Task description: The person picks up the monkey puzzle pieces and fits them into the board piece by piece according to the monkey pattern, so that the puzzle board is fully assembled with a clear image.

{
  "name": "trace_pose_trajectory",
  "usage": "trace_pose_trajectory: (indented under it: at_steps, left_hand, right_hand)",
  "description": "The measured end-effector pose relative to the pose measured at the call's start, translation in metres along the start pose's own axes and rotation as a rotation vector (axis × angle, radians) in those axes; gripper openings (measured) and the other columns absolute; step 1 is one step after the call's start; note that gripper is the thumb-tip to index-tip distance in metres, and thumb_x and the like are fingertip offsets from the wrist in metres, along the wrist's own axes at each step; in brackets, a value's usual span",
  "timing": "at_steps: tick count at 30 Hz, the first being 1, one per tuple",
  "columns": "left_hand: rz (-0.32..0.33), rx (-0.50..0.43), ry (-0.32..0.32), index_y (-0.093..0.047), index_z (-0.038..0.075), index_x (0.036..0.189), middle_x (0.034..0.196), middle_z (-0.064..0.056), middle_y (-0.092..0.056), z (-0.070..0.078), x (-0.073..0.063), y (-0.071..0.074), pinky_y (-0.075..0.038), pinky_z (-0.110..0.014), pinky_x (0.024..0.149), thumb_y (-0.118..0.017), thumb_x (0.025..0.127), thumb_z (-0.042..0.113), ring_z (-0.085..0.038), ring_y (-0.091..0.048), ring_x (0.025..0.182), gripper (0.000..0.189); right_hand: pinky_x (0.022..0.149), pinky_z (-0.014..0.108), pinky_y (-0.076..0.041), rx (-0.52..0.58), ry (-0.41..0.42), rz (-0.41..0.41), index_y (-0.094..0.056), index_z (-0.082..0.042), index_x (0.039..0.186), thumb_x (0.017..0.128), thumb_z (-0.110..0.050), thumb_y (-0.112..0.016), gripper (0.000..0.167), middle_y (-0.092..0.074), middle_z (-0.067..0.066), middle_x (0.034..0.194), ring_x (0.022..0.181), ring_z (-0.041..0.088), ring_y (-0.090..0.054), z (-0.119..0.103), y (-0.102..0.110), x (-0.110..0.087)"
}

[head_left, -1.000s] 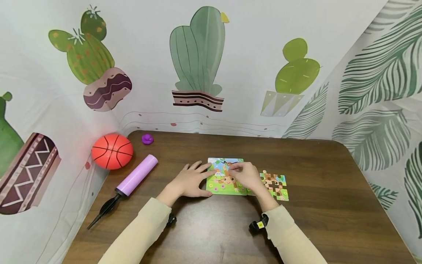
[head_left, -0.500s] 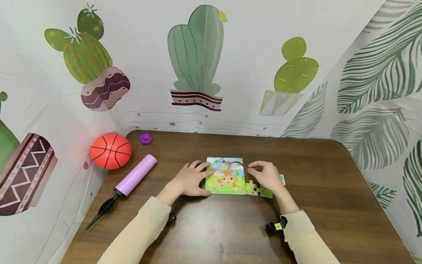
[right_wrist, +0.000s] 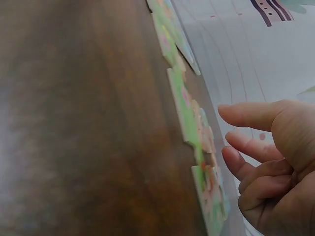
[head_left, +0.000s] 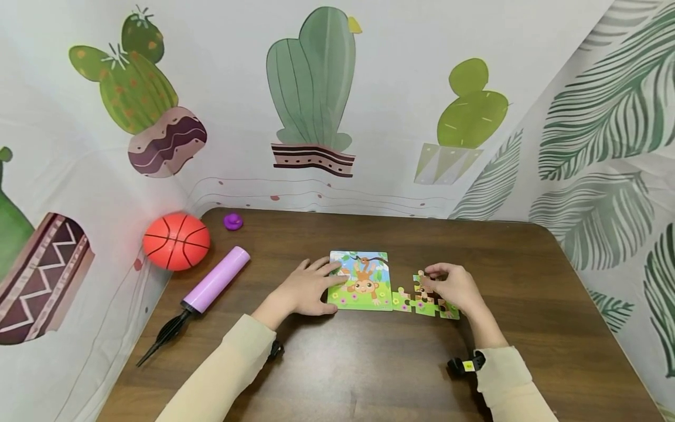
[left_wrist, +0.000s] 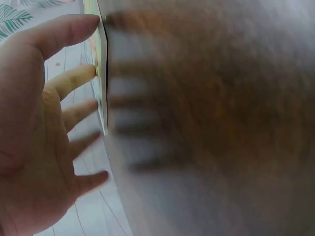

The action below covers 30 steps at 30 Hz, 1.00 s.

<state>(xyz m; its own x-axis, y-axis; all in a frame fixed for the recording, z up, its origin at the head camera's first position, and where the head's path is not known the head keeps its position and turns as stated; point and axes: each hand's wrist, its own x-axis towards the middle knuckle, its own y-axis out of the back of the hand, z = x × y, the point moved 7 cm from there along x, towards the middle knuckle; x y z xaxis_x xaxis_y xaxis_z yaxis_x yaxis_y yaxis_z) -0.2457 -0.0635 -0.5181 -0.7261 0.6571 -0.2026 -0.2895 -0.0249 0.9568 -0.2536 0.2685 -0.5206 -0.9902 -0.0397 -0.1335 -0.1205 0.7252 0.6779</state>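
A square picture board with a monkey on it lies mid-table. My left hand rests beside its left edge with fingers spread, some fingertips over the picture. In the left wrist view, the thumb and fingers of the left hand reach to the board's edge. My right hand hovers at the loose puzzle pieces right of the board, hiding some of them. In the right wrist view, the right hand has thumb and index finger apart, nothing between them, the other fingers bent, beside the row of pieces.
A red basketball sits at the table's left edge. A pink hand pump with a black end lies near it, and a small purple rubber duck stands behind. A cactus-printed cloth hangs along the table's back edge.
My right hand has moved right, from over the board to the loose pieces, uncovering the monkey picture. The left hand has stayed at the board's left edge.
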Motion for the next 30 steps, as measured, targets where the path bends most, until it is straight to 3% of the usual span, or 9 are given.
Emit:
trace_pose_trajectory:
  at_steps: [4, 19, 30]
  left_hand:
    - [0.014, 0.000, -0.025, -0.045, 0.030, 0.159, 0.169, 0.000, -0.030, 0.002, 0.001, 0.000, -0.015, -0.061, 0.122, -0.066, 0.093, 0.058, -0.027, -0.022, 0.156, 0.076]
    - [0.035, 0.055, -0.034, -0.047, 0.038, 0.157, 0.164, -0.004, -0.035, 0.013, 0.006, 0.001, -0.029, -0.059, 0.117, -0.068, 0.090, 0.064, -0.031, -0.030, 0.150, 0.075]
    - [0.037, 0.040, -0.027, -0.048, 0.039, 0.156, 0.162, -0.005, -0.035, 0.013, 0.008, -0.001, -0.029, -0.060, 0.117, -0.068, 0.090, 0.063, -0.032, -0.030, 0.150, 0.074]
  right_hand:
    - [0.070, 0.036, -0.049, -0.026, -0.002, -0.007, -0.073, -0.006, 0.121, 0.089, -0.034, -0.084, 0.044, -0.068, 0.009, 0.108, 0.087, 0.023, -0.061, 0.002, -0.004, -0.002]
    - [0.073, 0.038, -0.052, -0.102, -0.024, -0.038, -0.069, -0.003, 0.125, 0.085, -0.040, -0.086, 0.058, -0.067, 0.011, 0.109, 0.092, 0.025, -0.062, 0.003, -0.009, -0.002]
    - [0.068, 0.036, -0.048, -0.165, -0.041, -0.018, -0.067, 0.002, 0.123, 0.083, -0.045, -0.086, 0.065, -0.063, 0.011, 0.105, 0.084, 0.025, -0.058, 0.002, -0.006, -0.005]
